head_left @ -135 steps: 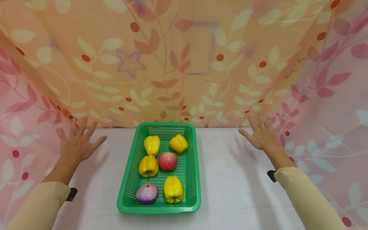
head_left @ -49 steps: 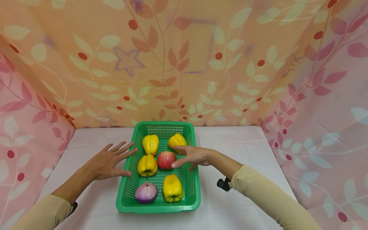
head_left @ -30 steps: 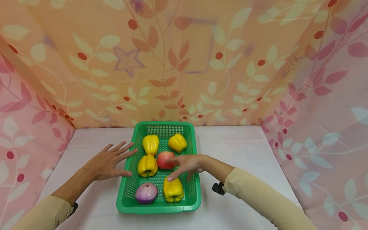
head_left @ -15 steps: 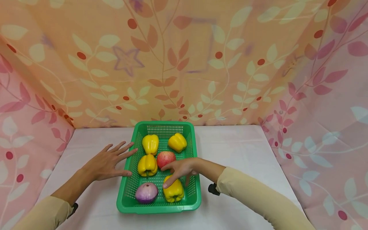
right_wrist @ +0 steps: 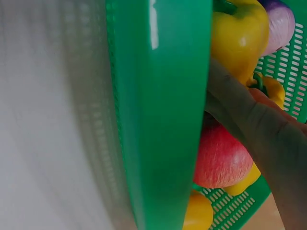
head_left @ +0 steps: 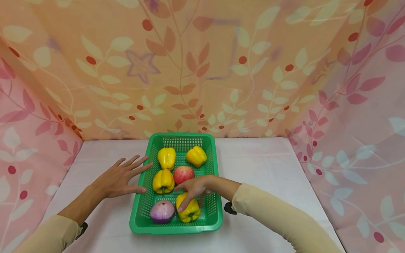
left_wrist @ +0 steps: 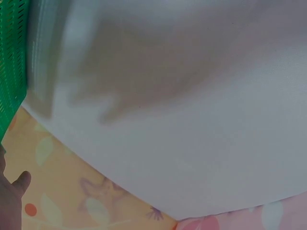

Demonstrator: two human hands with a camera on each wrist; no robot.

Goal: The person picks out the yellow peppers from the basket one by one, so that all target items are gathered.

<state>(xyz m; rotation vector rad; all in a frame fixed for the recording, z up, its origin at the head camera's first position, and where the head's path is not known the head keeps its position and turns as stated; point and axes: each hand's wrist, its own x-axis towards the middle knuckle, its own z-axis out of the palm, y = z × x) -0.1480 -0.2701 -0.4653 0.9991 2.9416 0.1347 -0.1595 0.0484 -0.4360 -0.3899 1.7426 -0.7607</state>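
In the head view, a green basket (head_left: pixel 175 230) holds several yellow bell peppers, a red apple (head_left: pixel 184 174) and a purple onion (head_left: pixel 162 212). My right hand (head_left: pixel 200 186) reaches over the basket's right rim and grips the front-right yellow bell pepper (head_left: pixel 188 212), thumb on its left side and fingers on its right. The right wrist view shows fingers (right_wrist: pixel 240 103) against that pepper (right_wrist: pixel 242 36), with the apple beneath them. My left hand (head_left: pixel 117 179) is spread at the basket's left rim, holding nothing; its thumb shows in the left wrist view.
Other yellow bell peppers lie at the back left (head_left: pixel 166 158), back right (head_left: pixel 196 156) and mid-left (head_left: pixel 163 181) of the basket. The white table (head_left: pixel 253 158) is bounded by a floral cloth (head_left: pixel 202 70) behind and at both sides.
Both hands came in from the table's far sides to the basket. My right hand then moved forward-right to front, down onto the front pepper, which has tilted and shifted slightly left. The left hand stays still.
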